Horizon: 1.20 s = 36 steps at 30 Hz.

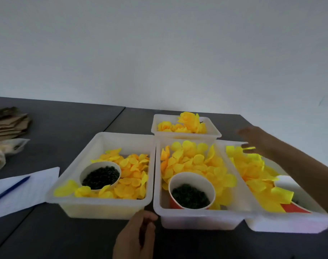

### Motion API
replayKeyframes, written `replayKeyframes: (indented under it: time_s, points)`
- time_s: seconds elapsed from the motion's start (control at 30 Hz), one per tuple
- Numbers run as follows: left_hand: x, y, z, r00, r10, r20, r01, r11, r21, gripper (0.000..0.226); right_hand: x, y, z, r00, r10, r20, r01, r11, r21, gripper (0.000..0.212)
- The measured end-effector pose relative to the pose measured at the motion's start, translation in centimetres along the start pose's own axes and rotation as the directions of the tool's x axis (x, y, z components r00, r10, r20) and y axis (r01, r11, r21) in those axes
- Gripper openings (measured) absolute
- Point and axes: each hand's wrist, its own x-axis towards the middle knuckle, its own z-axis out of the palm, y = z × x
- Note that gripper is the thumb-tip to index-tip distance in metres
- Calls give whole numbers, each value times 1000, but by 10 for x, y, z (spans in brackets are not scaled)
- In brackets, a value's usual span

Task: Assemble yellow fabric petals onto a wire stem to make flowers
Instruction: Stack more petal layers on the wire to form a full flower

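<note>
We see a dim, evenly lit scene with soft, flat light and hardly any cast shadows on the dark table (pixel 69 126). The pale wall (pixel 159 43) reads as dull grey. The whole picture is soft; the right hand (pixel 256 139) is smeared by motion blur, and the near right tray (pixel 290 221) blurs too. Straight edges bow towards the sides.

Bare table (pixel 69 238) front-left; trays (pixel 105 206) packed edge-to-edge ctr/right.

Blue pen (pixel 10 187) on white paper (pixel 28 191), stacked cardboard (pixel 9 124), dark table (pixel 66 118)
</note>
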Motion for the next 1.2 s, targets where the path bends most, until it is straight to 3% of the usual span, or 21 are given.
replayKeyframes:
  time_s: [0.1, 0.17, 0.37, 0.5, 0.7, 0.83, 0.9, 1.0, 1.1, 1.2]
  points:
    - [0, -2, -4, 996, 84, 22, -84, 996, 9, 27, -40, 42, -32, 998, -48, -49, 44, 996, -79, 13]
    - [-1, -9, -6, 990, 139, 9, -139, 990, 5, 29, -76, 74, -55, 974, -157, -164, 132, 980, -151, 24]
    - [-7, -11, -6, 960, 270, -72, -263, 959, 103, 27, -150, 161, -71, 805, -316, -502, 205, 942, -264, 31]
    - [-8, -12, -7, 926, 335, -175, -309, 938, 160, 21, -169, 192, -50, 718, -290, -633, 167, 954, -249, 38]
    - [-2, -9, -14, 795, 556, -242, -496, 826, 268, 20, -166, 227, -50, 756, -132, -641, 3, 980, -199, 33]
    - [44, 10, -41, 702, 621, -349, -454, 768, 452, 17, -160, 231, -45, 781, -26, -624, -55, 992, -110, 26]
    - [67, 22, -52, 711, 597, -371, -371, 767, 523, 18, -160, 227, -43, 791, 10, -611, -80, 993, -88, 24]
    - [104, 27, -63, 850, 462, -253, -183, 710, 680, 18, -161, 220, -41, 808, 52, -587, -114, 991, -69, 24]
    - [138, 30, -75, 993, 87, -86, 29, 511, 859, 24, -165, 211, -40, 799, 50, -600, -95, 994, -44, 27]
    - [157, 27, -79, 988, -152, -1, 70, 450, 890, 22, -167, 207, -44, 814, 42, -579, -73, 997, -30, 26]
